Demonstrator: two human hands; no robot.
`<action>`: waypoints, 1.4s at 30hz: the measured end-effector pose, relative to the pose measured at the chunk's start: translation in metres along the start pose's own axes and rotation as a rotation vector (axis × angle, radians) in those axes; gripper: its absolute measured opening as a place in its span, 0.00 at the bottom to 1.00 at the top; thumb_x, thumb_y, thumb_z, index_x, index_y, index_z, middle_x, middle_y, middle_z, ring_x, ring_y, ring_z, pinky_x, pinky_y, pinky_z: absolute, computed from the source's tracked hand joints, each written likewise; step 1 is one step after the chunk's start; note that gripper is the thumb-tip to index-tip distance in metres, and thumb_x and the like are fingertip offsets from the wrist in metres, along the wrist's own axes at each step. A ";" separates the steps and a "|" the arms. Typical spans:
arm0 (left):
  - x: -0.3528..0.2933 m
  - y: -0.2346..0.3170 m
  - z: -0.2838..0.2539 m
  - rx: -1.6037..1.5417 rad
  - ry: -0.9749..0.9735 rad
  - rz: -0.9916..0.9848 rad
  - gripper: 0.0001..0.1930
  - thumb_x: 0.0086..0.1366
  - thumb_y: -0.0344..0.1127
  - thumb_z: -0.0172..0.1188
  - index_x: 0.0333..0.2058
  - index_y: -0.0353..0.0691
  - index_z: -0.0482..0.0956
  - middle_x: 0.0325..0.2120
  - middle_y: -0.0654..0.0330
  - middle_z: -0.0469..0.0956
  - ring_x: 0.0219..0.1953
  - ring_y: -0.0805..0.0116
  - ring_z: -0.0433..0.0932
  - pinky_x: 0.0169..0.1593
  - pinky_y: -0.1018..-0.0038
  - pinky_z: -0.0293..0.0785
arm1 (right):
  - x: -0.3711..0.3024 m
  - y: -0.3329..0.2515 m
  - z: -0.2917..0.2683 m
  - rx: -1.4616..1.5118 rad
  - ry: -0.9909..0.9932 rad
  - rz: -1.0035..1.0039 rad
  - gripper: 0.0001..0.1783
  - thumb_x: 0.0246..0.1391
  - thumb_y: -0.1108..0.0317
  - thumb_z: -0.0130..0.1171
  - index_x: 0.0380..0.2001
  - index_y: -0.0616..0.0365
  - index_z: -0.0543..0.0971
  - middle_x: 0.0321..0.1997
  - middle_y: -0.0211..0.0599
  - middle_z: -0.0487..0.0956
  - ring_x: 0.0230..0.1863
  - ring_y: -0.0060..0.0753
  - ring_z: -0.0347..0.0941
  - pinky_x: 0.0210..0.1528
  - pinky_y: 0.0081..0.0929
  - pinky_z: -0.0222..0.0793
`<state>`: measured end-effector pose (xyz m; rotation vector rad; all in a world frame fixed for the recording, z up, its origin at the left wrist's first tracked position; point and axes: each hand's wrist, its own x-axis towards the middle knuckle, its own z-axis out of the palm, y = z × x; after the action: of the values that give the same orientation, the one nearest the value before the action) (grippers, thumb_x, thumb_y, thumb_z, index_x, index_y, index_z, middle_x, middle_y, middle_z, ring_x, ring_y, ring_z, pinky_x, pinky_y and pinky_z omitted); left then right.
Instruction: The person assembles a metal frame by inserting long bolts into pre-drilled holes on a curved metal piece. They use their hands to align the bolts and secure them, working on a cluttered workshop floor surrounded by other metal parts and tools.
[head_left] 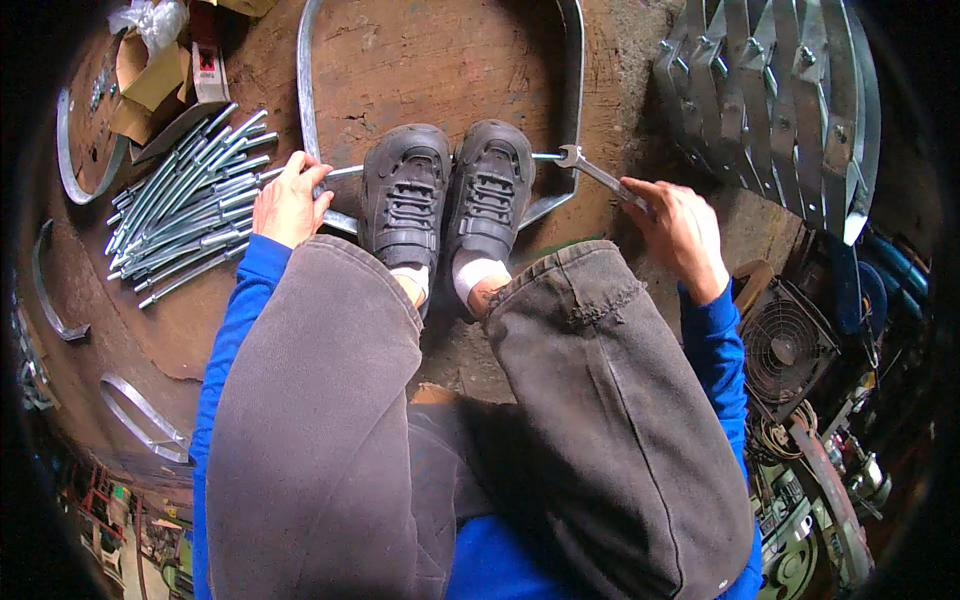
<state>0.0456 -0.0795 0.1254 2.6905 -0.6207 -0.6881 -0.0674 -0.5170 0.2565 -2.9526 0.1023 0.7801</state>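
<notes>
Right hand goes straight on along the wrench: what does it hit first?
Beyond the wrench it holds, the right hand would likely meet the right side of the metal frame. Whether it would clear the frame's edge is hard to tell from this view.

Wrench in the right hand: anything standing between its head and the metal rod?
Nothing visible does. The wrench, in the right hand, has its head at the right end of the metal rod, by the right side of the metal frame. The black shoes hide the rod's middle but lie left of the wrench.
</notes>
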 end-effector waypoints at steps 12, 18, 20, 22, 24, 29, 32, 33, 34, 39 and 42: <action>0.006 0.004 0.011 0.017 0.021 0.000 0.14 0.58 0.36 0.67 0.44 0.46 0.82 0.42 0.63 0.77 0.43 0.56 0.81 0.45 0.60 0.78 | 0.150 -0.040 -0.040 -0.536 -0.231 -0.287 0.11 0.31 0.66 0.73 0.24 0.53 0.86 0.26 0.43 0.83 0.33 0.46 0.82 0.34 0.42 0.79; 0.006 -0.008 0.018 0.050 -0.001 0.011 0.14 0.59 0.37 0.67 0.45 0.46 0.84 0.42 0.63 0.78 0.41 0.54 0.81 0.45 0.62 0.77 | 0.231 -0.023 0.001 -0.561 -0.535 -0.221 0.29 0.45 0.52 0.69 0.51 0.45 0.74 0.42 0.42 0.82 0.42 0.49 0.81 0.41 0.39 0.78; 0.010 -0.010 0.020 0.038 0.019 0.022 0.12 0.59 0.37 0.67 0.42 0.47 0.85 0.39 0.63 0.80 0.40 0.55 0.81 0.43 0.62 0.77 | 0.174 -0.042 -0.028 -0.505 -0.400 -0.229 0.09 0.34 0.67 0.71 0.24 0.54 0.86 0.24 0.42 0.83 0.33 0.44 0.83 0.33 0.40 0.79; 0.016 -0.010 0.022 0.008 0.011 0.020 0.11 0.58 0.38 0.67 0.41 0.47 0.85 0.38 0.63 0.80 0.39 0.55 0.81 0.42 0.62 0.77 | 0.103 -0.020 0.007 -0.327 0.203 -0.388 0.05 0.41 0.67 0.60 0.17 0.52 0.79 0.21 0.39 0.79 0.27 0.42 0.78 0.30 0.40 0.72; 0.013 -0.016 0.024 -0.004 0.035 0.002 0.11 0.57 0.38 0.68 0.40 0.48 0.86 0.34 0.62 0.81 0.37 0.54 0.81 0.40 0.62 0.77 | 0.024 -0.036 0.054 -0.358 0.112 -0.165 0.11 0.47 0.68 0.57 0.35 0.59 0.81 0.25 0.41 0.77 0.27 0.41 0.78 0.30 0.38 0.73; 0.019 -0.009 0.025 -0.013 0.027 0.022 0.09 0.58 0.37 0.66 0.39 0.49 0.85 0.34 0.63 0.80 0.37 0.55 0.82 0.41 0.60 0.77 | -0.056 -0.057 0.127 0.274 -0.052 0.333 0.39 0.57 0.70 0.52 0.71 0.53 0.54 0.29 0.51 0.77 0.31 0.57 0.77 0.33 0.47 0.71; 0.017 -0.016 0.025 -0.004 0.033 0.047 0.09 0.58 0.37 0.66 0.39 0.49 0.86 0.33 0.62 0.81 0.37 0.54 0.82 0.41 0.60 0.78 | -0.060 -0.049 0.124 0.504 0.170 0.308 0.27 0.61 0.72 0.54 0.64 0.49 0.68 0.29 0.52 0.78 0.30 0.52 0.79 0.33 0.41 0.72; 0.018 -0.017 0.024 -0.010 0.029 0.046 0.09 0.58 0.37 0.66 0.39 0.49 0.86 0.33 0.61 0.81 0.37 0.54 0.82 0.41 0.60 0.77 | -0.060 -0.051 0.106 0.630 0.143 0.359 0.25 0.61 0.73 0.54 0.62 0.51 0.70 0.28 0.50 0.79 0.30 0.48 0.80 0.33 0.38 0.73; 0.017 -0.020 0.024 -0.017 0.023 0.040 0.09 0.58 0.37 0.66 0.39 0.48 0.86 0.33 0.61 0.81 0.37 0.54 0.82 0.41 0.60 0.77 | -0.059 -0.056 0.080 0.757 0.111 0.406 0.23 0.60 0.74 0.54 0.59 0.52 0.72 0.28 0.49 0.80 0.30 0.43 0.81 0.34 0.35 0.74; 0.016 -0.007 0.019 -0.051 0.032 -0.014 0.11 0.56 0.33 0.68 0.39 0.43 0.86 0.34 0.59 0.81 0.38 0.53 0.82 0.42 0.62 0.77 | -0.033 -0.041 -0.009 0.749 0.224 0.349 0.11 0.57 0.71 0.62 0.43 0.62 0.78 0.27 0.42 0.82 0.28 0.27 0.80 0.33 0.26 0.74; 0.017 -0.014 0.021 -0.049 0.047 0.019 0.10 0.57 0.35 0.67 0.39 0.46 0.86 0.34 0.61 0.81 0.37 0.53 0.81 0.42 0.61 0.77 | 0.009 -0.024 -0.037 0.857 0.219 0.303 0.10 0.56 0.66 0.66 0.32 0.64 0.81 0.23 0.31 0.80 0.25 0.15 0.72 0.28 0.19 0.68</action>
<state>0.0527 -0.0788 0.0958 2.6439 -0.6092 -0.6254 -0.0390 -0.4974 0.2853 -2.1946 0.7119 0.2998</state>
